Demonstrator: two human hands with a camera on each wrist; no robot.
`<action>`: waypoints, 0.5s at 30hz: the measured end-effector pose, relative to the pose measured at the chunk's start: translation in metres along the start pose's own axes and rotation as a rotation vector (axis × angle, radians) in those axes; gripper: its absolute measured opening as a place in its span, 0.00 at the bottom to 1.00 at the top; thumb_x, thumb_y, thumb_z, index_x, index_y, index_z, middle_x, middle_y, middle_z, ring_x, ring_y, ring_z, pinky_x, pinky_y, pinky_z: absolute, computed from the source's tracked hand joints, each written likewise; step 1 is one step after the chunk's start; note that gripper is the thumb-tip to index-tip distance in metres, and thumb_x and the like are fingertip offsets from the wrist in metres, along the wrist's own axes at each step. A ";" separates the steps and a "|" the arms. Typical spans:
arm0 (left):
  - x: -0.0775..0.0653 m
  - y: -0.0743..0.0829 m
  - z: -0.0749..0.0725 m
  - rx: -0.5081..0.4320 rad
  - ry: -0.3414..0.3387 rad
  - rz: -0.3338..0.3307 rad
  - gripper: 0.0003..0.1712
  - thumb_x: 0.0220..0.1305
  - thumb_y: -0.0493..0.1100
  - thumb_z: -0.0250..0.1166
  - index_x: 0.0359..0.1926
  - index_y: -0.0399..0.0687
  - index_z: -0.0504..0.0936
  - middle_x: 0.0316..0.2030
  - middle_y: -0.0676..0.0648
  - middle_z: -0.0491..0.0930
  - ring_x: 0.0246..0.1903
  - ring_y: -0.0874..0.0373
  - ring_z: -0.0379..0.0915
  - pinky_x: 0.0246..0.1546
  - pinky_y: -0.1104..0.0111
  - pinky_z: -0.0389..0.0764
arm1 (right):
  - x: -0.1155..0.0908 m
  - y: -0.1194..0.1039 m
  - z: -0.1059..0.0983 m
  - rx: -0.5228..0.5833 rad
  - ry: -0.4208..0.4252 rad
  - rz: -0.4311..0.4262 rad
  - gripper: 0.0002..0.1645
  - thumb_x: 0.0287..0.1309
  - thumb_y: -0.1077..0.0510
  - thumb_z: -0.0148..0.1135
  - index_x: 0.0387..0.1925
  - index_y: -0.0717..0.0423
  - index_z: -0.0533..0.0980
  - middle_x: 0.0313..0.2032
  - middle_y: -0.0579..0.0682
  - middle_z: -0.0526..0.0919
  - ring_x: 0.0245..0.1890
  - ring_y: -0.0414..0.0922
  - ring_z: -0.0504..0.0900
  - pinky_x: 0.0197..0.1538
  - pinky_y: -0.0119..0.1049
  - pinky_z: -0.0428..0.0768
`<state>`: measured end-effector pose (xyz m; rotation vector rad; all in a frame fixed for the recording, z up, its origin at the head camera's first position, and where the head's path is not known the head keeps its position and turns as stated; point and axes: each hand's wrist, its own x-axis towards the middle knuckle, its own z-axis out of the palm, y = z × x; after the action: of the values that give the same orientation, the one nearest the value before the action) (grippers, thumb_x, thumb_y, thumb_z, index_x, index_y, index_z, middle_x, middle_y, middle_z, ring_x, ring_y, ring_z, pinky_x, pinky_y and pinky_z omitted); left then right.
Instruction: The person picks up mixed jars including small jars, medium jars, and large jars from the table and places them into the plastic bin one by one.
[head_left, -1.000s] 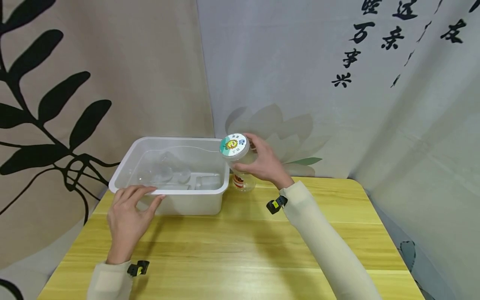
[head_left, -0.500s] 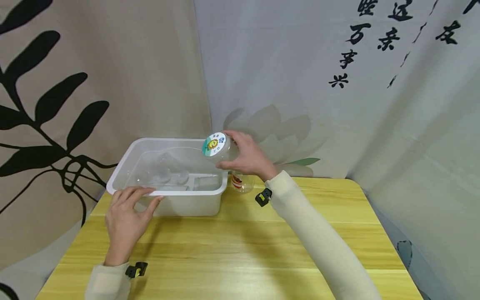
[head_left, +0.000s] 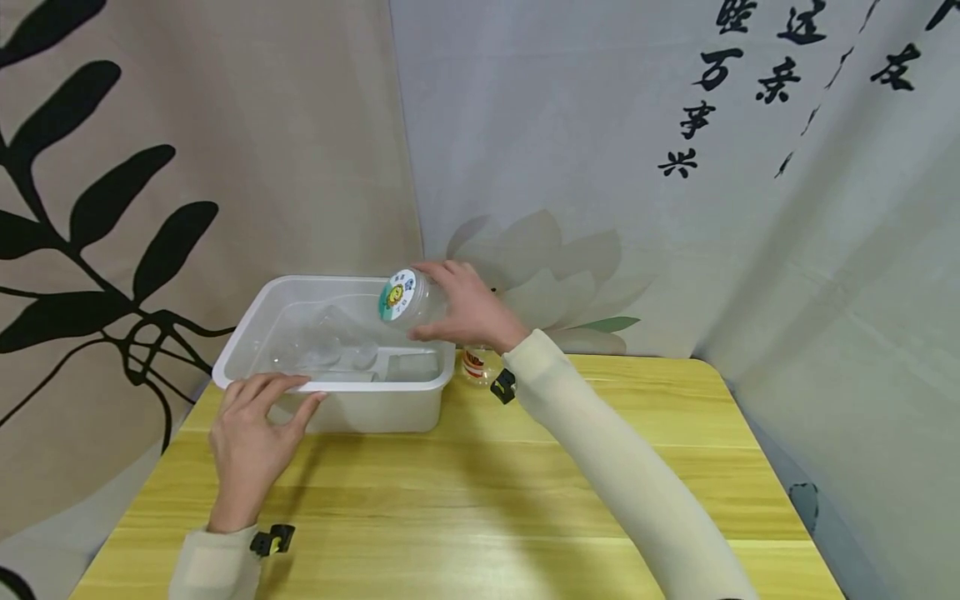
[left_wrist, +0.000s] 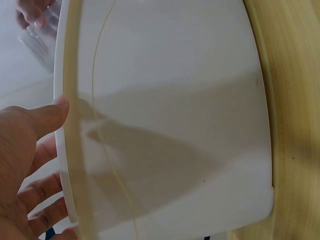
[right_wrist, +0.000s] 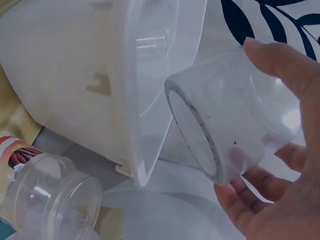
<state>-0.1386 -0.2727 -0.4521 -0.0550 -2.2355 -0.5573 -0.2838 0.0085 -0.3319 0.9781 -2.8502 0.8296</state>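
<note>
A clear plastic jar (right_wrist: 225, 115) with a round green-and-white lid (head_left: 397, 295) is in my right hand (head_left: 472, 308). Thumb and fingers grip it from its two sides, and it leans with the lid to the left over the right end of a white plastic tub (head_left: 375, 410). My left hand (head_left: 255, 429) pinches the tub's near rim, thumb (left_wrist: 52, 117) outside and fingers inside. Several clear containers (head_left: 345, 346) lie in the tub. Another clear jar (right_wrist: 52, 195), with a red label, stands just right of the tub, partly behind my right wrist in the head view.
The tub stands at the back left of a wooden table (head_left: 465, 508). Behind the table hangs a curtain (head_left: 540, 142) with dark leaves and black characters. The table's right edge slopes away toward grey-blue cloth (head_left: 795, 467).
My right hand has carried the jar leftward, from beside the tub to over its right end, and the jar has tipped further to the left. My left hand stays on the rim.
</note>
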 end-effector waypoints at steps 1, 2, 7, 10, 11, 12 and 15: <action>0.000 0.000 0.000 0.001 0.000 -0.001 0.20 0.48 0.48 0.84 0.42 0.47 0.91 0.43 0.43 0.88 0.42 0.45 0.76 0.34 0.58 0.71 | 0.001 -0.002 0.001 -0.007 -0.006 0.000 0.59 0.45 0.40 0.82 0.76 0.40 0.62 0.70 0.48 0.70 0.68 0.48 0.66 0.68 0.47 0.74; 0.000 0.000 0.000 0.003 0.000 -0.001 0.20 0.48 0.48 0.84 0.42 0.47 0.91 0.43 0.43 0.88 0.42 0.45 0.76 0.34 0.59 0.70 | 0.003 -0.003 0.002 -0.014 -0.011 0.001 0.59 0.44 0.40 0.82 0.76 0.40 0.62 0.71 0.48 0.70 0.68 0.48 0.66 0.69 0.46 0.74; -0.001 -0.001 0.000 0.009 0.004 0.016 0.20 0.47 0.48 0.84 0.41 0.47 0.91 0.42 0.43 0.88 0.41 0.46 0.76 0.31 0.63 0.69 | 0.004 -0.006 0.004 -0.002 -0.043 0.014 0.59 0.46 0.36 0.81 0.76 0.39 0.62 0.69 0.49 0.71 0.68 0.48 0.66 0.68 0.45 0.73; -0.001 -0.001 0.000 0.007 0.007 0.024 0.20 0.48 0.48 0.84 0.41 0.47 0.91 0.42 0.43 0.88 0.41 0.46 0.76 0.31 0.63 0.69 | 0.002 -0.006 0.003 0.003 -0.038 0.011 0.57 0.49 0.34 0.78 0.76 0.41 0.62 0.69 0.49 0.71 0.69 0.48 0.66 0.69 0.45 0.73; -0.001 -0.001 0.000 0.006 0.008 0.024 0.20 0.48 0.48 0.84 0.41 0.47 0.91 0.42 0.44 0.88 0.41 0.46 0.76 0.31 0.63 0.69 | 0.002 -0.005 0.002 0.001 -0.031 0.006 0.57 0.49 0.33 0.77 0.76 0.41 0.62 0.69 0.49 0.71 0.69 0.48 0.66 0.70 0.45 0.72; -0.001 -0.002 0.000 0.005 0.009 0.023 0.20 0.47 0.48 0.84 0.41 0.47 0.91 0.42 0.43 0.88 0.41 0.46 0.76 0.31 0.62 0.70 | 0.001 -0.004 0.002 -0.001 -0.024 0.000 0.57 0.50 0.33 0.77 0.76 0.42 0.62 0.69 0.49 0.71 0.70 0.48 0.66 0.70 0.45 0.71; -0.001 -0.002 0.000 0.003 0.009 0.016 0.20 0.48 0.48 0.84 0.41 0.47 0.91 0.42 0.43 0.88 0.41 0.46 0.76 0.32 0.59 0.71 | -0.001 -0.002 0.000 0.000 -0.001 -0.012 0.56 0.52 0.33 0.76 0.76 0.43 0.62 0.71 0.49 0.70 0.71 0.49 0.65 0.72 0.46 0.69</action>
<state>-0.1385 -0.2746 -0.4533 -0.0683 -2.2256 -0.5445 -0.2821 0.0078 -0.3314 0.9951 -2.8420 0.8279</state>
